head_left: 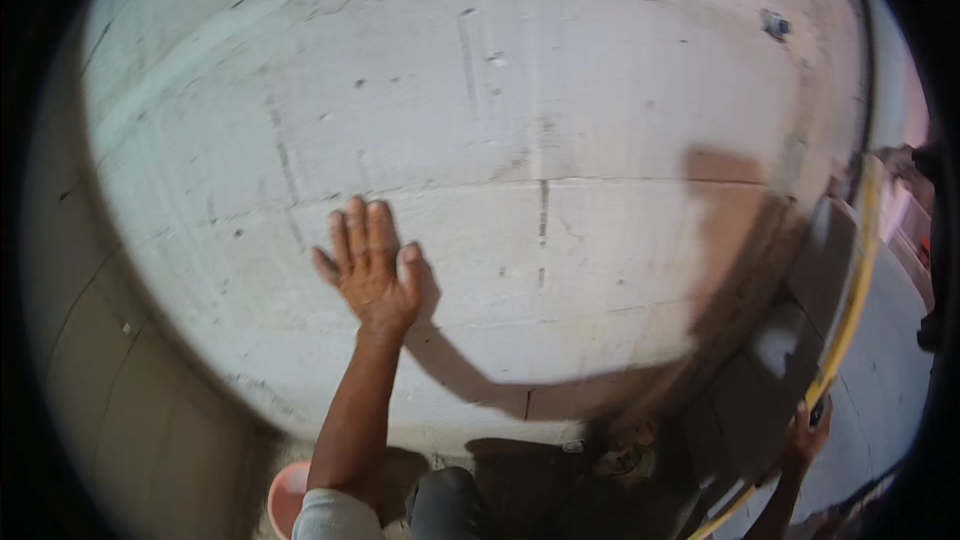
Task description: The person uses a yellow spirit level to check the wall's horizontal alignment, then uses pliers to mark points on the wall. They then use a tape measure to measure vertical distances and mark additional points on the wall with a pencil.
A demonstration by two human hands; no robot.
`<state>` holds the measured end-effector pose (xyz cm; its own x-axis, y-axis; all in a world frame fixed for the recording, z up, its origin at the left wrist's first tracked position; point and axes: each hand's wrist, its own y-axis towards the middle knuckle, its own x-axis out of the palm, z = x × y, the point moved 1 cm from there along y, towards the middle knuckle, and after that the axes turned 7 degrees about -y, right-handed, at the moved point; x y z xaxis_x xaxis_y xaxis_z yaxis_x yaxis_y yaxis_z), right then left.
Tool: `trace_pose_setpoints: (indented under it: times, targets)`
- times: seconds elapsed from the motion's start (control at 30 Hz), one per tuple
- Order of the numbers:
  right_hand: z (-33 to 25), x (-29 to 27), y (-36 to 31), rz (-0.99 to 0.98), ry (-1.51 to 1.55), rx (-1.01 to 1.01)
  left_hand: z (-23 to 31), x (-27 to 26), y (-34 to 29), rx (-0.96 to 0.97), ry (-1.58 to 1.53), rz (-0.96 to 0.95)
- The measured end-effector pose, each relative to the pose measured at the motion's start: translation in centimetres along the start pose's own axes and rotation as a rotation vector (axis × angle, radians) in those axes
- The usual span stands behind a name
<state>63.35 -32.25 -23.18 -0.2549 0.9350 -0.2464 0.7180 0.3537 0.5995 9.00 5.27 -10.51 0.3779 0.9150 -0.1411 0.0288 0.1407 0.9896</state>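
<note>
My left hand (372,265) is open, its fingers spread against the pale block wall (480,270). The back of the hand faces me, and the thumb points to the right. At the lower right, my right hand (808,432) is closed around a long yellow spirit level (848,315). The level stands tilted, running from the lower edge up along the right side of the view. Its lower part passes partly behind my right forearm.
A pink basin (286,500) stands at the wall's foot beside my left forearm, near my dark-clad knee (447,505). A small metal fitting (775,25) sticks out at the upper right. Grey blocks or panels (880,360) lie beyond the level. A side wall (130,390) borders the left.
</note>
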Motion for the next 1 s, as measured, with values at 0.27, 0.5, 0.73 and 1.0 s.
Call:
trace_pose_setpoints:
  times: [0.27,0.5,0.73,1.0]
  targets:
    - [-3.3,4.8,1.5,0.09,-0.18,-0.03,0.1,0.0,0.6,0.031,0.0,0.047]
    - [-1.1,9.3,2.6,0.052,-0.17,-0.053,0.3,-0.1,0.3,-0.014,-0.034,0.016]
    - [0.7,9.0,2.6,0.079,-0.276,-0.049,0.6,-1.0,0.6,-0.044,-0.063,0.0]
    - [2.0,9.0,1.9,0.127,-0.389,-0.135,0.5,-1.4,0.8,-0.022,-0.102,0.027]
